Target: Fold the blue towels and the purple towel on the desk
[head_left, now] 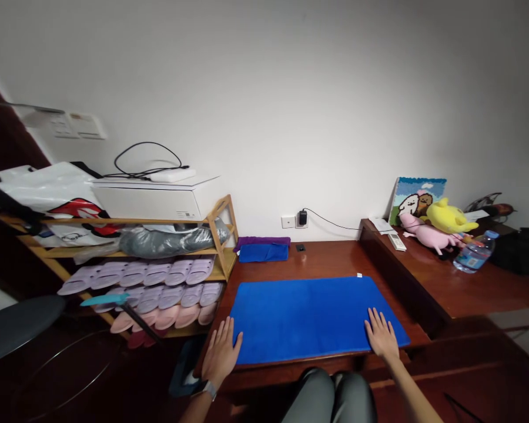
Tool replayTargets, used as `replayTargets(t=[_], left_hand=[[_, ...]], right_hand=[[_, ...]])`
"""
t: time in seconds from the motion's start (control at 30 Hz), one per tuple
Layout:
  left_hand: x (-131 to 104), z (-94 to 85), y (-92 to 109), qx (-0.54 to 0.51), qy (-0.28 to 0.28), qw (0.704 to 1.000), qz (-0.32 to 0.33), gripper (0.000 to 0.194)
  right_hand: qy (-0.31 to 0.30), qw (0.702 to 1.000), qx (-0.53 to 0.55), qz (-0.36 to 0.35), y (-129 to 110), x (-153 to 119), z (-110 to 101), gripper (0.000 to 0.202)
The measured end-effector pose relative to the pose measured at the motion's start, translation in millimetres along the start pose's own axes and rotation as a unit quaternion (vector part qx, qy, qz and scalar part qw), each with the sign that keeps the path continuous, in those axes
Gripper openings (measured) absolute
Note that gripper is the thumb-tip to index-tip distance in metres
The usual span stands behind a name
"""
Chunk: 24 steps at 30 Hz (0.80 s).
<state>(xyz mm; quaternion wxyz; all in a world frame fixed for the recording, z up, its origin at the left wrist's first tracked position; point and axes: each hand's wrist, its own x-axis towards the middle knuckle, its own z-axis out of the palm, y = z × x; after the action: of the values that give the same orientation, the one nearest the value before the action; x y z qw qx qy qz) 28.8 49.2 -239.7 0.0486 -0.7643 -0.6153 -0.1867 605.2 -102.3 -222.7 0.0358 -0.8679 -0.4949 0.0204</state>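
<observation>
Brown desk [330,257] rims a blue cloth [304,320], left hand [221,352] and right hand [382,335] spread flat at its side edges.

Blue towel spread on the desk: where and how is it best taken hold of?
Probably by its two near corners, pinched from the front: the blue towel lies flat, its near edge running along the front of the desk, where fingers could slip beneath. The left hand lies at its left edge, the right hand on its right part, both close.
</observation>
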Motion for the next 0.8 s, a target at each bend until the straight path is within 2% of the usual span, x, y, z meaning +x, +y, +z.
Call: replayTargets(t=[0.33,0.8], left_hand=[[0.3,-9.4,4.8,0.001,-0.005,1.000,0.002,0.078],[0.5,-4.9,3.9,0.008,0.000,1.000,0.002,0.077]], right_hand=[[-0.013,1.000,-0.019,0.003,-1.1,-1.6,-6.4,0.071],[0.006,0.999,-0.030,0.007,-0.9,-2.7,-4.3,0.069]])
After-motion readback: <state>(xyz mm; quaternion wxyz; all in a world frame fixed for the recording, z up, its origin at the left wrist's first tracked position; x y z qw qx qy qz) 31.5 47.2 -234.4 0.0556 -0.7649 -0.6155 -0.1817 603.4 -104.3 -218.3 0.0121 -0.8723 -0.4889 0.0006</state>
